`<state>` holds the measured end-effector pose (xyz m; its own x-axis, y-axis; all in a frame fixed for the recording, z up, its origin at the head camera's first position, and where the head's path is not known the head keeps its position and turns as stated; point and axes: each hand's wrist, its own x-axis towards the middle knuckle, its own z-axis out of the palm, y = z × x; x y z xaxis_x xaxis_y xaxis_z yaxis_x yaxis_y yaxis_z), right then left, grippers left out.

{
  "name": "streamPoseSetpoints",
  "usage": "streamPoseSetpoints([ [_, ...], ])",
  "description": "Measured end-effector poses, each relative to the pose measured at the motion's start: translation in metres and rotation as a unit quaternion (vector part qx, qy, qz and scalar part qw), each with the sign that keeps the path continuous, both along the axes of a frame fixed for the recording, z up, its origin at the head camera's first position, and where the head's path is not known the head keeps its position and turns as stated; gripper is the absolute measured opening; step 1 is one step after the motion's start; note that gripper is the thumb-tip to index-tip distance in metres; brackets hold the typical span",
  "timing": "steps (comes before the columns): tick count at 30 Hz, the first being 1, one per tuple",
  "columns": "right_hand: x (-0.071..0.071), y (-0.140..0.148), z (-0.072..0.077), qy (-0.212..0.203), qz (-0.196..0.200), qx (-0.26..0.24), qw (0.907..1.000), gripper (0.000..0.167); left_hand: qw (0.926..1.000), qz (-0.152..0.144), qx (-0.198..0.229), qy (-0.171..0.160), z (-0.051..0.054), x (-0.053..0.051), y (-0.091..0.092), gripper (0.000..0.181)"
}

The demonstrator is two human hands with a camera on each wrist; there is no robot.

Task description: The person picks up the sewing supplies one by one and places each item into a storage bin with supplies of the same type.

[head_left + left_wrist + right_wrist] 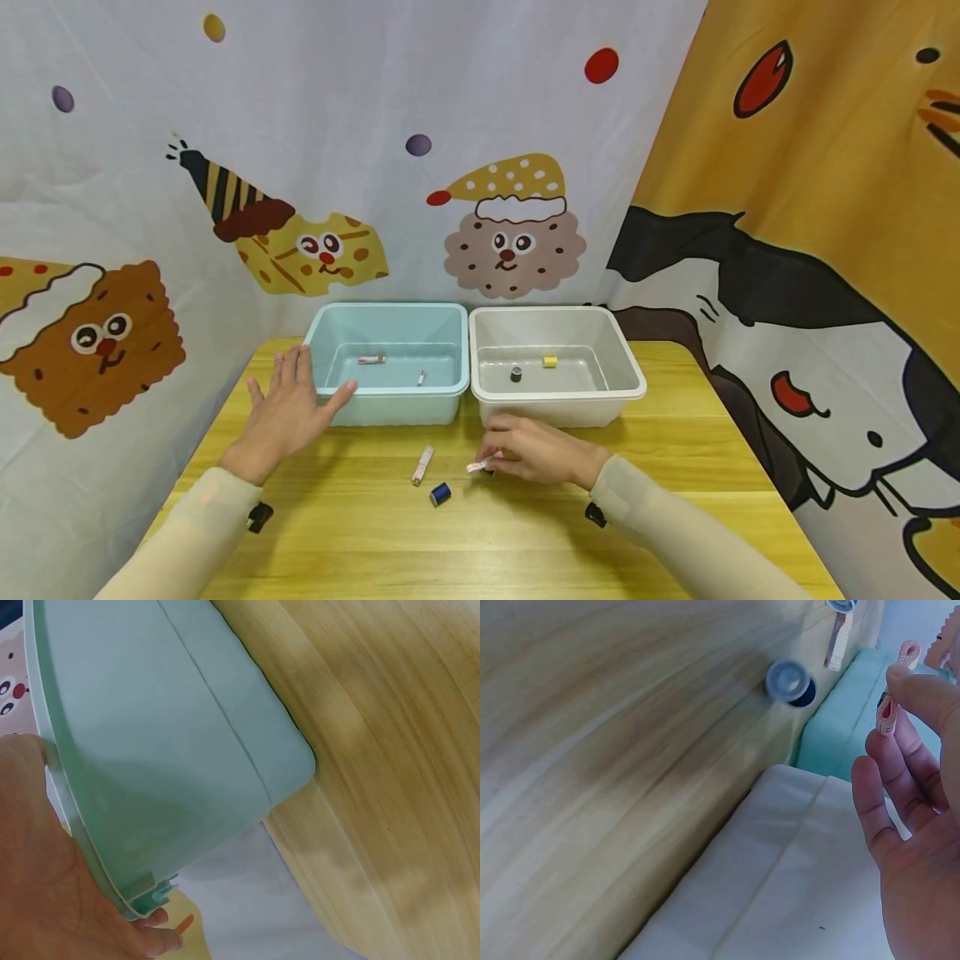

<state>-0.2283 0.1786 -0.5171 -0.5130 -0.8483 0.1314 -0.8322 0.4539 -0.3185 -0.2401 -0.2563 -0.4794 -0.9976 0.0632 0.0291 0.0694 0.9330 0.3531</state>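
My right hand (536, 450) pinches a folded tape measure (887, 716) between thumb and fingers, just above the table in front of the white bin (558, 408). Partly hidden under that hand is a dark thread spool (787, 682). To its left lie a blue thread spool (440, 494) and another folded tape measure (422, 465). My left hand (283, 412) has its fingers spread at the left front corner of the light blue bin (386, 408), touching its rim.
Inside the blue bin lie two small folded tapes (371, 360). A dark spool (516, 374) and a yellow spool (551, 362) sit in the white bin. Both bins stand side by side at the back of the wooden table (360, 550), before a cartoon-printed curtain (337, 100).
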Motion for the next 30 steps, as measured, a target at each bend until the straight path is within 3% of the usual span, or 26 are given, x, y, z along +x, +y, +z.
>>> streamPoseSetpoints([
  [18,0.004,-0.009,0.02,0.029,0.024,-0.011,0.9992,0.015,0.9999,-0.004,0.009,0.005,-0.001,0.001,-0.001,0.126],
  [30,0.003,-0.023,0.041,0.059,0.042,-0.01,0.9973,0.017,0.9998,-0.002,0.011,0.014,-0.003,0.0,-0.001,0.128],
])
